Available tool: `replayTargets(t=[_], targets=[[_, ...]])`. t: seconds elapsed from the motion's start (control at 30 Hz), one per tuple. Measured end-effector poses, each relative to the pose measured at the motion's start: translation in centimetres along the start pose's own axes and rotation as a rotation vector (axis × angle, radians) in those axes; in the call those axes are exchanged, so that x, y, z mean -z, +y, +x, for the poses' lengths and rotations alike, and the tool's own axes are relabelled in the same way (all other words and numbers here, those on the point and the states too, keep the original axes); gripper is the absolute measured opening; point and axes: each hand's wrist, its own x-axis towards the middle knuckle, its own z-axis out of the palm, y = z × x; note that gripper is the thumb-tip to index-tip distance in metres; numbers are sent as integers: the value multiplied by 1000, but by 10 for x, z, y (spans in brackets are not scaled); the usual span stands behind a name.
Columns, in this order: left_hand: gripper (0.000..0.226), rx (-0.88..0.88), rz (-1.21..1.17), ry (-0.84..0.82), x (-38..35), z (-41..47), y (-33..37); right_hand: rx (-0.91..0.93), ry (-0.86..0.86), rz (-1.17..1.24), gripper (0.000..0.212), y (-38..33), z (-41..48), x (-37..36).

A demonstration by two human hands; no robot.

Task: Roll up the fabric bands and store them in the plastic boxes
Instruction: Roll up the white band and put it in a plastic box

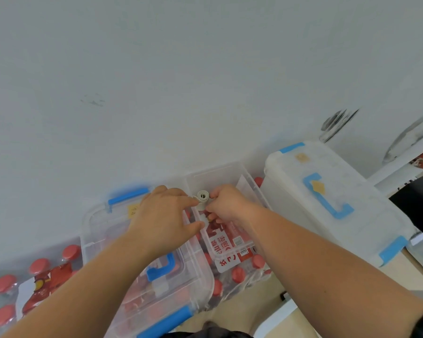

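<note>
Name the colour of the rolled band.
Off-white band; its spiral end shows best in the head view.

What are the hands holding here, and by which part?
A rolled fabric band, pinched from both sides: the left hand on its left edge, the right hand on its right edge.

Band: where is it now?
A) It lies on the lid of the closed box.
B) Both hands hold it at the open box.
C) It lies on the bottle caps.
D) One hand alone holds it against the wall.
B: the left hand and the right hand both pinch the rolled band, in line with the inside of the open box.
</note>
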Motion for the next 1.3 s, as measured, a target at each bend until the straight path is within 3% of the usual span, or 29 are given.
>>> replayTargets(t=[0.3,0.37,0.47,0.6,0.7,0.77,0.9,0.97,1.07,1.23,1.3], targets=[[53,-1,-25,11,6,-3,5,-3,93,-54,7,-6,-34,13],[50,-11,-63,40,9,-2,9,34,141,-107,28,-11,-45,20],[44,-16,-125,68,15,0,21,163,306,-223,46,-14,-65,38],[41,-65,-248,74,24,4,51,270,633,-288,36,4,-107,81],[42,-71,-411,-11,26,10,80,220,790,-379,41,35,-134,113],[44,-62,-511,-109,23,17,100,112,791,-454,54,56,-144,129],[51,9,-723,-275,6,32,135,-47,535,-537,92,80,-160,135],[53,18,-724,-303,-2,36,146,3,527,-572,82,89,-162,126],[56,20,-714,-318,-8,36,156,113,644,-617,50,97,-159,115],[59,14,-739,-283,-5,30,162,255,784,-789,14,98,-156,107],[59,-3,-741,-234,-1,25,161,313,863,-826,30,92,-160,105]])
